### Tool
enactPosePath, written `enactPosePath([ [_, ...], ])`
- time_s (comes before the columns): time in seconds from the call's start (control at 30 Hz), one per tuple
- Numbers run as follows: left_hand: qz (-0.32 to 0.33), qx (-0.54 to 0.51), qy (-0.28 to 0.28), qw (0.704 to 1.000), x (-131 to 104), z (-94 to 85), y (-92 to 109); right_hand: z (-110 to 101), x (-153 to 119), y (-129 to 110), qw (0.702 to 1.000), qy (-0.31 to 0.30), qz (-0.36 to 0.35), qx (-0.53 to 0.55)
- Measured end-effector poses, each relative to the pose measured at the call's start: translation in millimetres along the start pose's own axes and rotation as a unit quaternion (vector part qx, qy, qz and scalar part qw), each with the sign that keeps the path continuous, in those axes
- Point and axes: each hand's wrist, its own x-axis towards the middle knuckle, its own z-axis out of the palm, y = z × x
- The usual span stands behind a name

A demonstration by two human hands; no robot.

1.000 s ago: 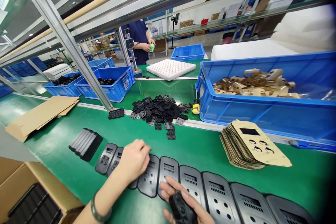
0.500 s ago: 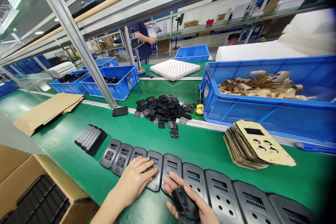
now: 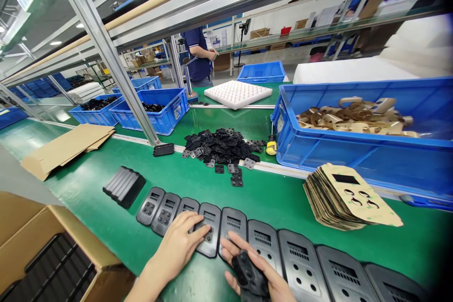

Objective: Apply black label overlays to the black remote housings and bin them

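Observation:
Several black plastic panels (image 3: 264, 245) with display windows and round holes lie in a row along the front of the green bench. My left hand (image 3: 184, 236) rests palm down over the row, its fingers stretched out. Its fingertips touch a four-button black rubber keypad (image 3: 208, 234) seated in one panel; part of this panel is hidden. Keypads also fill the holes of the panels at the row's left end. Just right of there, above the neighbouring panels, my right hand (image 3: 269, 269) is closed round a bunch of black rubber keypads (image 3: 246, 269).
A heap of loose keypads (image 3: 222, 146) lies behind the row. Stacked adhesive sheets (image 3: 339, 198) and a large blue bin (image 3: 368, 151) stand on the right. At left are stacked black parts (image 3: 123, 186) and an open carton (image 3: 106, 255). A metal post (image 3: 106, 52) slants overhead.
The fingers of my left hand have drawn back slightly to the left, uncovering more of the seated keypad. My right hand keeps its hold. The view has shifted a little.

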Motion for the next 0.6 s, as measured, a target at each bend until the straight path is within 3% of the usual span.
enactPosePath([
  [0.27, -0.11, -0.009, 0.008, 0.994, -23, -21.7, -24, 1, -1, -1, 1.0, 0.005, 0.006, 0.004],
  [0.6, -0.089, 0.003, 0.021, 0.996, -27, -12.2, -24, 5, -2, -1, 1.0, 0.026, 0.005, -0.003],
])
